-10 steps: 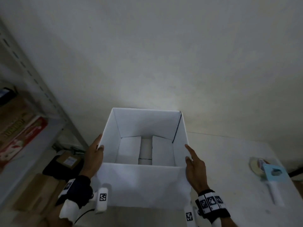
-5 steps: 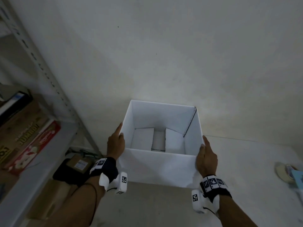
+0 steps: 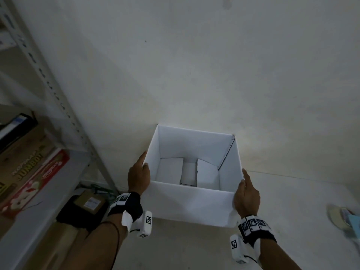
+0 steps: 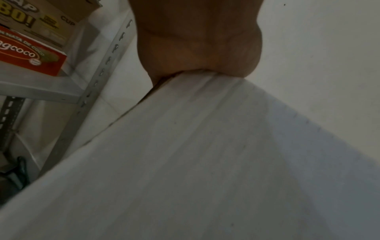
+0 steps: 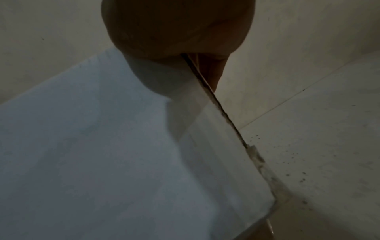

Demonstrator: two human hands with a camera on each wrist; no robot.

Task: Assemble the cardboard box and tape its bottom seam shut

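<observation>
A white cardboard box [image 3: 191,205] stands open-topped on the table, close to the wall. Inside it, the folded bottom flaps [image 3: 171,170] lie down with a gap between them. My left hand [image 3: 144,162] holds the box's near left corner, index finger along the outer wall and thumb at the rim. On the near right corner, my right hand [image 3: 244,178] holds the same way. In the left wrist view, the palm [image 4: 197,40] sits against the box wall [image 4: 205,162]. The right wrist view has the box's edge [image 5: 205,91] running into my right hand [image 5: 179,29].
A tape dispenser [image 3: 342,219] lies on the table [image 3: 292,211] at the right edge of view. A metal shelf [image 3: 48,78] with printed cartons [image 3: 33,178] stands at the left. Below it are a dark bag and a brown parcel [image 3: 89,203]. The wall is just behind the box.
The box, held at both sides, has moved away from me toward the wall. Both hands shifted to its near corners. The tape dispenser has slid to the right edge of view.
</observation>
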